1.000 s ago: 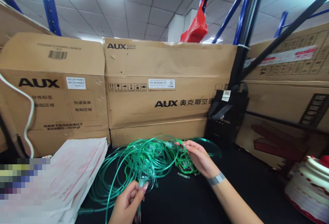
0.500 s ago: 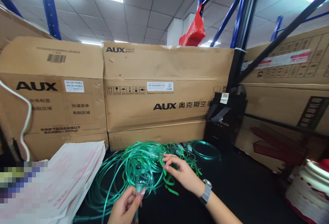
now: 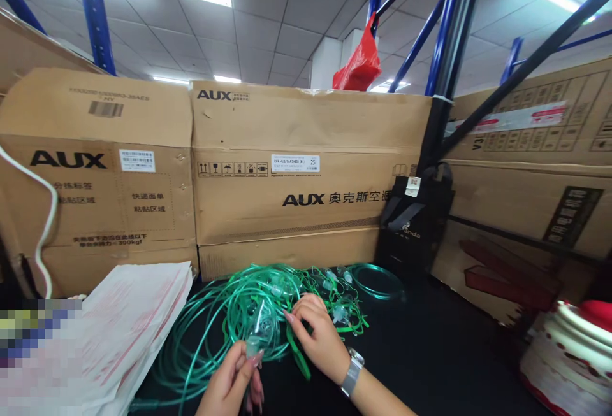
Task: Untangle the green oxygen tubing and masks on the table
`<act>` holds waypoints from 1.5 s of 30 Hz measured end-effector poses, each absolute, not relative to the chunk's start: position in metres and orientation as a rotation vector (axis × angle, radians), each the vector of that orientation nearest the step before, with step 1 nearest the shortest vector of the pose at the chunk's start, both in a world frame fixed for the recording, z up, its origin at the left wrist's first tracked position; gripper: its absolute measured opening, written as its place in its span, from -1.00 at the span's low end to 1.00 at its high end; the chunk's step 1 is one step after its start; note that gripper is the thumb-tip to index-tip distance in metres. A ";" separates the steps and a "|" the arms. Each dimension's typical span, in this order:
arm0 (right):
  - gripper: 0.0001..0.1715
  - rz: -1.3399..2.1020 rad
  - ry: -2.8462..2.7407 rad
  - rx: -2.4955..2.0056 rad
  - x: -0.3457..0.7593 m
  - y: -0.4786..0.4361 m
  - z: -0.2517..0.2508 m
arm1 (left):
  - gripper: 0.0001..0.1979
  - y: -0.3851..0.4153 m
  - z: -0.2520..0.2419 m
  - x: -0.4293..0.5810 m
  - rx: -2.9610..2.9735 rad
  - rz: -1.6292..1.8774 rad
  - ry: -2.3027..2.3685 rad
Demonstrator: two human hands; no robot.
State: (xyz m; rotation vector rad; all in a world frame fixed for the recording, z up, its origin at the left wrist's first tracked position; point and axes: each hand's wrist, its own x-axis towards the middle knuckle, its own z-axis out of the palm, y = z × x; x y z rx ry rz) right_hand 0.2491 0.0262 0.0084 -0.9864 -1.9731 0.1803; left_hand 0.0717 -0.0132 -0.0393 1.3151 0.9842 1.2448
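Note:
My left hand (image 3: 232, 378) pinches the pale connector at the base of a clear green oxygen mask (image 3: 264, 322), which points upward. To its right, my right hand (image 3: 318, 333) has its fingers curled around a green strap (image 3: 299, 357) that hangs below the thumb; part of the strap is hidden by the hand. Behind the mask lies a heap of looped green tubing (image 3: 205, 320) on the black tabletop. Further masks with pale connectors (image 3: 340, 314) and tangled straps lie beyond my right hand.
White printed sheets (image 3: 129, 314) are stacked at left. A separate tubing coil (image 3: 377, 282) lies near a black bag (image 3: 414, 225). Cardboard boxes (image 3: 296, 129) wall off the back. At right stands a white-and-red jar (image 3: 568, 358), below a black diagonal brace (image 3: 516, 65).
My right hand has moved left and down toward the mask, drawing the green strap with it. My left hand still grips the connector and has shifted slightly left.

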 end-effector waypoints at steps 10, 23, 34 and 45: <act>-0.69 0.224 -1.850 -0.966 0.240 -0.003 0.019 | -0.56 -0.018 -0.036 0.076 1.454 0.963 0.818; -0.61 1.208 -1.553 -0.920 0.230 -0.004 0.012 | -0.50 -0.018 -0.044 0.073 1.434 0.944 0.807; -0.65 1.197 -1.224 -0.727 0.241 0.002 0.031 | -0.42 -0.020 -0.018 0.076 1.265 0.842 0.936; -0.66 0.827 -1.036 -0.816 0.303 0.054 0.032 | -0.40 -0.016 -0.033 0.079 1.249 0.785 0.818</act>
